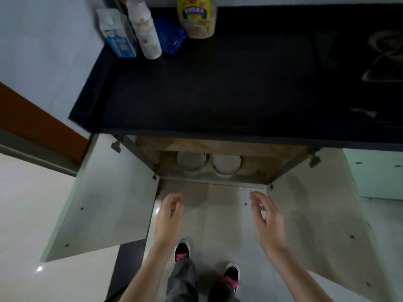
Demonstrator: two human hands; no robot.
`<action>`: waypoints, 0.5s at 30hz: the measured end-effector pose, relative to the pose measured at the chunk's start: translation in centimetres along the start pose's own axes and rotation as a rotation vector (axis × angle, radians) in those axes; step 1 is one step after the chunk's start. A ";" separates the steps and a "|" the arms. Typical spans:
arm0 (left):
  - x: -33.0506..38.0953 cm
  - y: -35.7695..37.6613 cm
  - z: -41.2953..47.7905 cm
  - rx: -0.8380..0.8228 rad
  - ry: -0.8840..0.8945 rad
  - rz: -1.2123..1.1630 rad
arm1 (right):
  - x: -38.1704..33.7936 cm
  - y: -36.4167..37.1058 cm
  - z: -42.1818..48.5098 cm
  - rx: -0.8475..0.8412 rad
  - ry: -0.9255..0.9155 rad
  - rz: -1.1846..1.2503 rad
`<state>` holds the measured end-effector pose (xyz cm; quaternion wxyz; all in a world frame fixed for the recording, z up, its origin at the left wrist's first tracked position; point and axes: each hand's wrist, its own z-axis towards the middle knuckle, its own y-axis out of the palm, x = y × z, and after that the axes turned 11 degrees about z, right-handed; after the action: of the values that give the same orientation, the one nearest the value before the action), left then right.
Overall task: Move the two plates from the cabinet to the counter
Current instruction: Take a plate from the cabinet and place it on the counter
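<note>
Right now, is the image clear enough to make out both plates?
Head view: dim and soft, with wide-angle bending at the edges; both plates read as pale discs in the shadowed cabinet; a small floor glare at lower left.

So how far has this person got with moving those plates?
Barely started. Done: both cabinet doors, the left door and the right door, stand open. In hand: nothing yet; the left hand and right hand are empty, fingers loosely curled, in front of the opening. Left: both the left plate and the right plate sit side by side inside the cabinet, and must go up onto the dark counter.
</note>
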<state>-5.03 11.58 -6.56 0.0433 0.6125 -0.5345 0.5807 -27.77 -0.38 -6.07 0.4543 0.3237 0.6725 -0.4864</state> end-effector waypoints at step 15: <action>-32.4 18.2 34.8 -0.092 -0.033 0.018 | 33.6 31.4 22.3 -0.131 0.221 0.283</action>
<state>13.22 -0.04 -52.62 0.0573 0.6145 -0.5667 0.5458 -6.31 -11.74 -51.05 0.4617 0.4362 0.6962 -0.3344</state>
